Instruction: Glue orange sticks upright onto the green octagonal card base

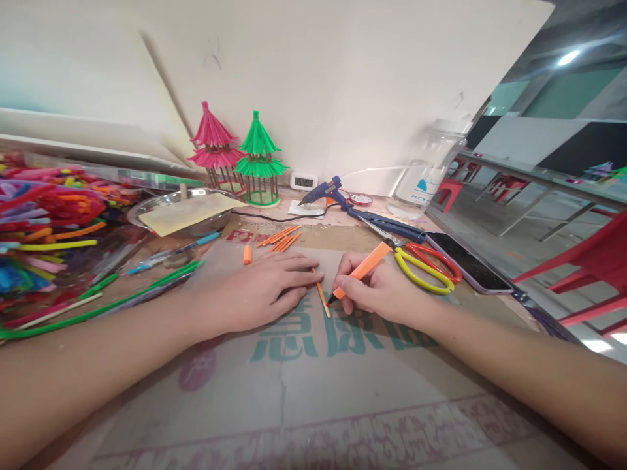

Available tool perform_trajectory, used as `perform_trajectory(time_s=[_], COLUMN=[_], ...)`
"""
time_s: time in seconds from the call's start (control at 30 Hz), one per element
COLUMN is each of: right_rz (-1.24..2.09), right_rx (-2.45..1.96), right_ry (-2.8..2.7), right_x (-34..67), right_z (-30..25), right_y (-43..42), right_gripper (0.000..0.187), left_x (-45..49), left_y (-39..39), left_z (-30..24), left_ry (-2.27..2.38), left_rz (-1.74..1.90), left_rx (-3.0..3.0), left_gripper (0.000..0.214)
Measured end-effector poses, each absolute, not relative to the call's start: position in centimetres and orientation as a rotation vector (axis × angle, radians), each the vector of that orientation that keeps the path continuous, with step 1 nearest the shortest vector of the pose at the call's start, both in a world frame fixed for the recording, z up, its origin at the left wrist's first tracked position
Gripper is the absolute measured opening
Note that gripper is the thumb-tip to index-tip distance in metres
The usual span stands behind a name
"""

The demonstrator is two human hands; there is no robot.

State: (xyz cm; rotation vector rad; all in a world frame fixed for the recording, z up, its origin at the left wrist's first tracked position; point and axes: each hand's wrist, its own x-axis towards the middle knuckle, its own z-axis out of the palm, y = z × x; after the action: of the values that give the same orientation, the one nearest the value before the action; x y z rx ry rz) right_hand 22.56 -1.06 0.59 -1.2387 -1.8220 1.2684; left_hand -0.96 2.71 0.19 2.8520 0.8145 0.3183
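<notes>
My right hand (365, 284) is closed around an orange highlighter (365, 266), whose dark, uncapped tip touches a thin wooden stick (323, 297). Orange colours most of the stick; its near end is pale bare wood. Palm down on the sheet, my left hand (267, 287) has its fingers extended and close together, holding the stick by its far part under the fingertips. Just beyond that hand stands the orange cap (247, 254). Several orange sticks (281, 238) lie in a loose group behind my fingers.
Scissors (426, 267), a phone (467, 261), a blue glue gun (326, 191) and a clear bottle (424, 176) sit to the right. Two small pagodas, pink (215, 147) and green (259, 160), stand behind. Pipe cleaners (49, 228) and a metal tray (142, 212) are left.
</notes>
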Motion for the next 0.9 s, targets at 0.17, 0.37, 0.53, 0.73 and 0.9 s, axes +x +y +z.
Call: perform_trajectory(time_s=[0.17, 0.37, 0.53, 0.73, 0.9], right_rz=[1.324, 1.284, 1.264, 1.353, 1.227], right_rx=[-1.221, -1.24, -1.249, -1.202, -1.236], right_ry=[-1.895, -1.832, -1.825, -1.879, -1.794], right_x=[22.6, 22.59, 22.57, 22.7, 22.53], right_z=[1.08, 0.58, 0.53, 1.03, 0.65], right_y=[-1.28, -1.09, -1.09, -1.28, -1.08], right_gripper=[0.017, 0.017, 0.016, 0.014, 0.017], left_x=[-0.92, -1.02, -1.01, -0.96, -1.02], left_y=[2.61, 2.72, 2.74, 2.79, 2.77], left_z=[0.51, 0.23, 0.2, 0.18, -0.08], left_ry=[0.84, 0.798, 0.82, 0.798, 0.795], left_rz=[0.294, 0.356, 0.319, 0.301, 0.313], left_rx=[2.835, 2.819, 2.84, 2.843, 2.855], left_gripper=[0.043, 0.043, 0.043, 0.044, 0.045])
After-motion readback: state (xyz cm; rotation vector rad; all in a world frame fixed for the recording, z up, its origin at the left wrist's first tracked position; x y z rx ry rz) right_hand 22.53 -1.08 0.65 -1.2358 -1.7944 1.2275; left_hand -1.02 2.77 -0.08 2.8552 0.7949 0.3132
